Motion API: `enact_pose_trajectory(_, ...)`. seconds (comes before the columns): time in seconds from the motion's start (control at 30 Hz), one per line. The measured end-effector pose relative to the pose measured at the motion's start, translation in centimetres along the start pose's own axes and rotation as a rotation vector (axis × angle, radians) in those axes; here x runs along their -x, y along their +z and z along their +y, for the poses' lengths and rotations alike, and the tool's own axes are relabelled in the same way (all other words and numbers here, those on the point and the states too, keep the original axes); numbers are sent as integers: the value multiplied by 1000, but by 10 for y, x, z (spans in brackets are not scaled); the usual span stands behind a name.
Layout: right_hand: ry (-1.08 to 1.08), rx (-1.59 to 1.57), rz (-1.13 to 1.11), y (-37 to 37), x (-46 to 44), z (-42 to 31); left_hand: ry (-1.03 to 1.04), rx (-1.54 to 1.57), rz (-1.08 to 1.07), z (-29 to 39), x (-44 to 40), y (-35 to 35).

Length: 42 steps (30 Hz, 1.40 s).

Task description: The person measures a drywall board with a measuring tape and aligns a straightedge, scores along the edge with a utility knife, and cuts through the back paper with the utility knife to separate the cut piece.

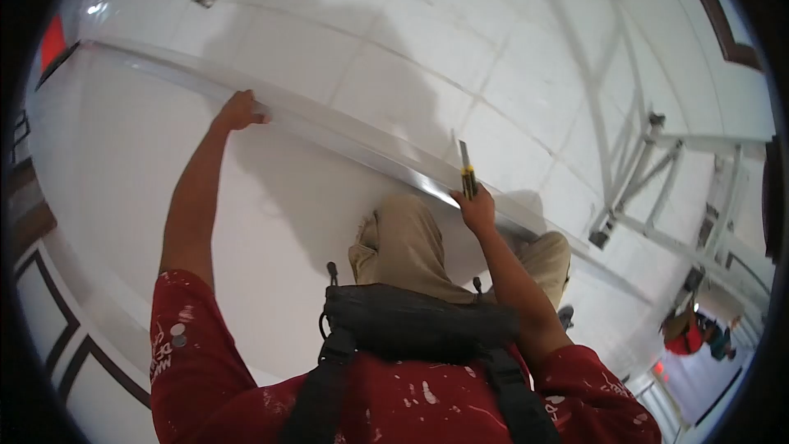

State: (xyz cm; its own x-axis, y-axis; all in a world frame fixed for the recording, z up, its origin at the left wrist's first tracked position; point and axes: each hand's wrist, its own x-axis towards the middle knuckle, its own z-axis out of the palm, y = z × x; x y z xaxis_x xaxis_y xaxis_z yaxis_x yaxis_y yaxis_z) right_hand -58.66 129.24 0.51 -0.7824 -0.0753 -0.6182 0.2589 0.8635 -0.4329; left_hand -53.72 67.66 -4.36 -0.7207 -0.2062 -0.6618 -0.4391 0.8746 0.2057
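Left hand (242, 111): resting on long silver metal strip (411, 177) | right hand (477, 209): holding yellow-and-black knife (468, 182), blade pointing away from body | strip: lying across smooth white panel (288, 214) | pale metal frame (708, 145): standing at right

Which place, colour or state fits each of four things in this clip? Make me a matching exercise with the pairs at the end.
Things:
1. left hand
2. knife
3. metal strip
4. roll-shaped pouch

Descriptions:
A. black, in front of the wearer's chest
B. long and shiny, reaching past both hands
C. on the strip, with no tool in it
D. yellow and black, held in the right hand

Pairs: 1-C, 2-D, 3-B, 4-A
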Motion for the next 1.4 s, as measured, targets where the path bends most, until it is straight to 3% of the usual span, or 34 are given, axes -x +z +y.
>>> enact_pose_trajectory(0.2,42,49,-77,-2,-7,2,-256,24,205,46,41,2)
enact_pose_trajectory(0.3,19,67,-67,-3,-11,2,-333,-52,494,66,53,32)
enact_pose_trajectory(0.4,12,83,-43,0,-13,3,-347,-39,434,71,54,43)
enact_pose_trajectory(0.53,36,85,-55,0,-11,6,-367,207,269,79,52,39)
enact_pose_trajectory(0.63,11,44,-108,-8,-8,-2,-434,130,218,118,63,18)
enact_pose_trajectory(0.83,-96,163,-140,-6,-20,5,-502,161,209,124,63,23)
enact_pose_trajectory(1.0,-387,108,-322,38,-52,-139,-525,256,118,126,64,14)
enact_pose_trajectory(1.07,-572,201,-462,71,-75,-215,-523,263,136,124,63,17)
enact_pose_trajectory(1.17,-814,358,-489,120,-93,-304,-527,254,175,123,60,25)
enact_pose_trajectory(1.4,-909,535,-549,178,-92,-387,-528,333,125,120,61,25)
